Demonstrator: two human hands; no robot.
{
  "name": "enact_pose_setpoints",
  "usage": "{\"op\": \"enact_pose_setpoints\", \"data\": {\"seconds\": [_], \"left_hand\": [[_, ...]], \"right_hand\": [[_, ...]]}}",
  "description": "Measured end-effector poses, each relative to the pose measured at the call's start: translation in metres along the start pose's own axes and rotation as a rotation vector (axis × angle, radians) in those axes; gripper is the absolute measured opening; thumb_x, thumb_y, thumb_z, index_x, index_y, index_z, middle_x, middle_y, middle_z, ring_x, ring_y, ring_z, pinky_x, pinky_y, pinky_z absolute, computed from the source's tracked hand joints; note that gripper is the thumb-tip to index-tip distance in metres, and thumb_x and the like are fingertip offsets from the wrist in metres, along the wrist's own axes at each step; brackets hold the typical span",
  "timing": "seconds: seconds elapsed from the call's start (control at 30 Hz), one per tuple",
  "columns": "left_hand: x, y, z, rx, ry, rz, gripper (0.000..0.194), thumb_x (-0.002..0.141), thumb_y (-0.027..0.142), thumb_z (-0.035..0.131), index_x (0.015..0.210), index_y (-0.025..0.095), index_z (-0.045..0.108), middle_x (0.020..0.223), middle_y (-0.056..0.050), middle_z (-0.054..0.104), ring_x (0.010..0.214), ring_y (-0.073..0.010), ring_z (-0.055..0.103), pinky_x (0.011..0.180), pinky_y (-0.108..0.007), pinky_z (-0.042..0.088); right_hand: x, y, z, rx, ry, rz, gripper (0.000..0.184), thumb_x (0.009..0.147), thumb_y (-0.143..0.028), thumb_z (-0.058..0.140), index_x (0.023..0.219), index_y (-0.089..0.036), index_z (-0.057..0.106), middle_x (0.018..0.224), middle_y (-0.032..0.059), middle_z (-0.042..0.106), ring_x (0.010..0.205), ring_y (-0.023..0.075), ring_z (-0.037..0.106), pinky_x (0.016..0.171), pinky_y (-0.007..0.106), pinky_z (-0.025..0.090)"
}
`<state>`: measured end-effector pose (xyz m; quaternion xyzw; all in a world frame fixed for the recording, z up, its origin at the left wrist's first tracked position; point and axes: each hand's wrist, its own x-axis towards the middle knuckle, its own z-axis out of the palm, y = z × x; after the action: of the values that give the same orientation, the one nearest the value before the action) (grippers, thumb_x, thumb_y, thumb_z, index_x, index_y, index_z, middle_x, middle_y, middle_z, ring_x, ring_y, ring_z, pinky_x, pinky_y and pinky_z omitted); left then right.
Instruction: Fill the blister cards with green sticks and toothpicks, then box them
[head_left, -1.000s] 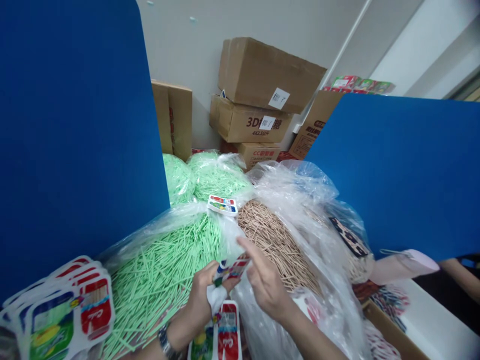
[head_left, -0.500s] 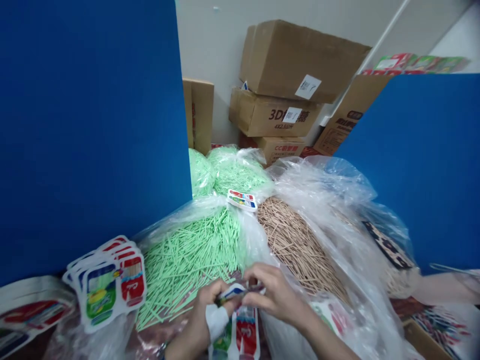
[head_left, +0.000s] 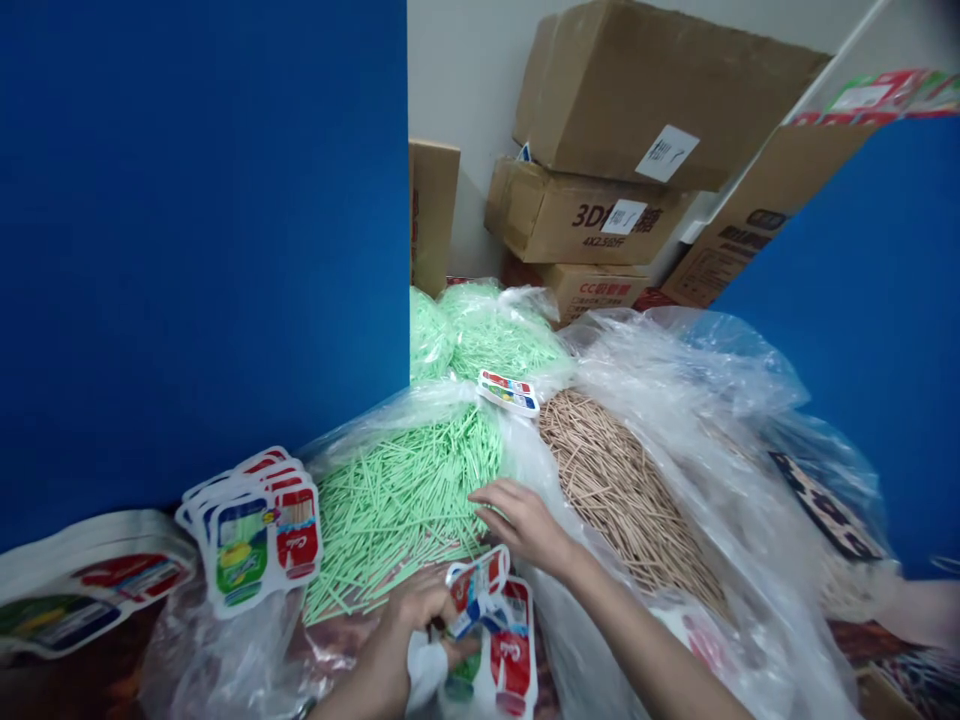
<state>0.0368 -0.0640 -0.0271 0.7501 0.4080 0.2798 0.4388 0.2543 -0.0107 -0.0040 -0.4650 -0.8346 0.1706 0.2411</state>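
My left hand (head_left: 420, 620), with a white wrap on it, is closed on a small printed cola card (head_left: 480, 590), which looks bent. Beneath it lies another flat card (head_left: 514, 650) with red cola and green pictures, partly covered by the hand. My right hand (head_left: 525, 522) is empty, fingers stretched out, at the right edge of a heap of thin green sticks (head_left: 405, 490). To its right, thin brown sticks (head_left: 622, 490) fill an opened clear bag. A fanned stack of similar cards (head_left: 259, 530) rests at the left.
Blue partitions (head_left: 202, 240) stand on both sides. Behind the bags, cardboard boxes (head_left: 592, 215) are piled against the wall. A single card (head_left: 508, 392) sits between the stick bags. Clear plastic (head_left: 697, 440) spreads on the right, and a thicker card pile (head_left: 97, 580) is at far left.
The view has swung left. My hands came together at the held card, then my right hand left it and reached out toward the green sticks. My left hand has kept the card.
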Motion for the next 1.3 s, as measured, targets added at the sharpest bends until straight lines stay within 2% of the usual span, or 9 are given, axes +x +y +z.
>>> {"op": "enact_pose_setpoints", "data": {"seconds": [0.2, 0.33, 0.5, 0.7, 0.83, 0.97, 1.1, 1.2, 1.3], "left_hand": [[-0.007, -0.017, 0.012, 0.084, 0.011, 0.049, 0.02, 0.066, 0.025, 0.072, 0.053, 0.016, 0.06, 0.055, 0.002, 0.055, 0.049, -0.0093, 0.045, 0.046, -0.02, 0.029], [-0.009, -0.026, 0.011, 0.131, -0.036, 0.062, 0.022, 0.07, 0.033, 0.069, 0.054, 0.018, 0.066, 0.054, 0.002, 0.056, 0.05, -0.0108, 0.047, 0.047, -0.021, 0.031], [-0.009, -0.028, 0.011, 0.076, 0.069, 0.05, 0.03, 0.072, 0.039, 0.067, 0.051, 0.018, 0.064, 0.053, 0.002, 0.055, 0.049, -0.0107, 0.046, 0.047, -0.021, 0.031], [-0.008, -0.027, 0.012, 0.082, 0.085, 0.022, 0.018, 0.065, 0.032, 0.071, 0.055, 0.019, 0.065, 0.057, 0.001, 0.058, 0.051, -0.0128, 0.049, 0.048, -0.022, 0.034], [-0.006, -0.024, 0.011, 0.004, 0.113, 0.006, 0.019, 0.063, 0.024, 0.073, 0.051, 0.018, 0.06, 0.055, 0.002, 0.056, 0.05, -0.0113, 0.046, 0.049, -0.022, 0.035], [-0.004, -0.022, 0.012, -0.122, 0.13, -0.023, 0.02, 0.064, 0.024, 0.072, 0.053, 0.017, 0.056, 0.055, 0.002, 0.054, 0.047, -0.0094, 0.041, 0.045, -0.02, 0.029], [0.001, -0.022, 0.015, -0.152, 0.206, 0.025, 0.027, 0.063, 0.026, 0.072, 0.049, 0.018, 0.05, 0.054, 0.002, 0.054, 0.048, -0.0095, 0.04, 0.048, -0.02, 0.032], [0.005, -0.024, 0.019, -0.185, 0.252, 0.078, 0.029, 0.06, 0.025, 0.071, 0.048, 0.019, 0.046, 0.052, 0.002, 0.054, 0.046, -0.0095, 0.039, 0.048, -0.021, 0.035], [0.006, -0.027, 0.024, -0.194, 0.266, 0.115, 0.029, 0.059, 0.023, 0.07, 0.047, 0.019, 0.044, 0.049, 0.003, 0.051, 0.042, -0.0082, 0.035, 0.045, -0.02, 0.032]], "right_hand": [[0.05, 0.026, 0.037, -0.642, -0.206, -0.202, 0.018, 0.089, -0.018, 0.053, 0.106, -0.02, 0.059, 0.096, 0.0087, 0.06, 0.09, 0.0225, 0.054, 0.076, 0.037, 0.045], [0.067, 0.023, 0.044, -0.668, -0.219, -0.26, 0.017, 0.09, -0.015, 0.05, 0.105, -0.018, 0.058, 0.098, 0.0093, 0.06, 0.095, 0.0234, 0.053, 0.086, 0.044, 0.043], [0.07, 0.032, 0.05, -0.688, -0.185, -0.386, 0.018, 0.091, -0.016, 0.048, 0.105, -0.016, 0.059, 0.127, 0.0137, 0.052, 0.12, 0.028, 0.045, 0.103, 0.053, 0.032], [0.071, 0.05, 0.061, -0.623, -0.165, -0.404, 0.018, 0.091, -0.015, 0.049, 0.106, -0.015, 0.059, 0.131, 0.0138, 0.053, 0.126, 0.0275, 0.044, 0.105, 0.053, 0.031], [0.072, 0.05, 0.06, -0.404, -0.167, -0.319, 0.018, 0.091, -0.011, 0.047, 0.103, -0.017, 0.059, 0.134, 0.0126, 0.051, 0.13, 0.0269, 0.039, 0.109, 0.054, 0.022], [0.072, 0.038, 0.053, 0.237, -0.093, 0.017, 0.009, 0.087, -0.016, 0.051, 0.094, -0.019, 0.056, 0.114, 0.0103, 0.062, 0.118, 0.0252, 0.047, 0.106, 0.053, 0.024], [0.074, 0.024, 0.044, 0.543, 0.001, 0.25, 0.016, 0.092, -0.037, 0.045, 0.089, -0.022, 0.047, 0.071, -0.0009, 0.054, 0.069, 0.0166, 0.054, 0.074, 0.036, 0.045], [0.075, 0.016, 0.038, 0.774, -0.002, 0.384, 0.03, 0.093, -0.051, 0.034, 0.089, -0.023, 0.042, 0.061, -0.0079, 0.039, 0.046, 0.0094, 0.037, 0.047, 0.023, 0.036], [0.073, 0.009, 0.034, 1.009, -0.036, 0.496, 0.039, 0.088, -0.06, 0.039, 0.096, -0.022, 0.043, 0.063, -0.0092, 0.034, 0.042, 0.006, 0.029, 0.039, 0.018, 0.026]]}}
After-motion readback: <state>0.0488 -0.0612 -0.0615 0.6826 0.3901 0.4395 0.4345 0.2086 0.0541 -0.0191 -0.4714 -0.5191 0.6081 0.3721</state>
